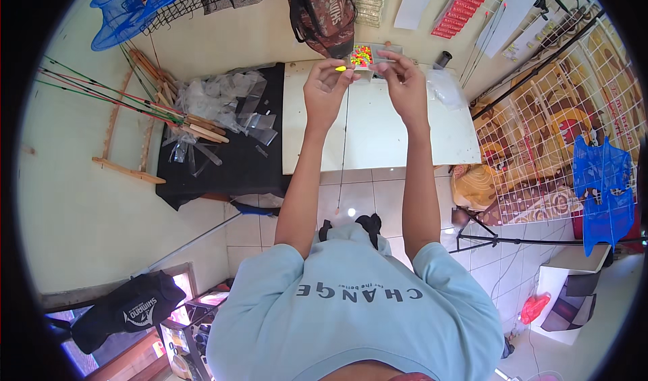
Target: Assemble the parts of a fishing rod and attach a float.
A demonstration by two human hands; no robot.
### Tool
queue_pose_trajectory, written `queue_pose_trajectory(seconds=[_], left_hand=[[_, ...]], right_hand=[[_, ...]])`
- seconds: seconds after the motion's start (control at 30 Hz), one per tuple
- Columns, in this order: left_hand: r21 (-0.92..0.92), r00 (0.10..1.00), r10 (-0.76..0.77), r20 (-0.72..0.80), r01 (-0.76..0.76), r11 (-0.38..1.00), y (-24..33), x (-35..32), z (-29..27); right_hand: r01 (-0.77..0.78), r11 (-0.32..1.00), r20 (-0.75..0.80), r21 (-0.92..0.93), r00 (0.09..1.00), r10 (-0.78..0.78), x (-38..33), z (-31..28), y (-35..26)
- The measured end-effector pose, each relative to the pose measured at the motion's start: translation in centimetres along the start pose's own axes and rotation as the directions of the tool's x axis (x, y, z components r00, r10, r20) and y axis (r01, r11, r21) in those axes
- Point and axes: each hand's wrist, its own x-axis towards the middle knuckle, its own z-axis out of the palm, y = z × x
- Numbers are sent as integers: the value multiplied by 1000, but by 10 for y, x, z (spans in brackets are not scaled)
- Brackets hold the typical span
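Observation:
My left hand (325,92) is raised over the white table (307,141), its fingertips pinching a small bright yellow fishing float (341,68). A thin dark line (345,134) runs from just below these fingers down past the table's front edge and ends in a small pale tip above the floor. Level with it, my right hand (405,91) is closed in a pinch on a thin, pale piece too small to make out. Beyond and between the hands sits an open box (379,58) with small red, yellow and green pieces (362,55) in one compartment.
On the left, clear plastic bags (223,101) lie on a black cloth-covered table (216,176), beside thin rods (115,96) with wooden handles. A camouflage bag (322,16) hangs above the box. At right are a dark cylinder (443,59), a plastic bag (445,87) and a white wire grid (547,131).

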Motion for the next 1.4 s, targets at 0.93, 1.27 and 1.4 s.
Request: queue_pose_trajectory(seconds=[0.93, 1.27, 1.4], left_hand=[[297, 985, 140, 105, -166, 940, 0, 1, -7], [386, 980, 148, 131, -188, 903, -8, 3, -4], [415, 978, 162, 135, -204, 887, -7, 4, -1]], right_hand=[[-49, 912, -159, 408, 979, 124, -3, 35, 6], [-117, 889, -183, 443, 959, 218, 7, 42, 17], [-102, 898, -211, 428, 955, 209, 10, 42, 17]])
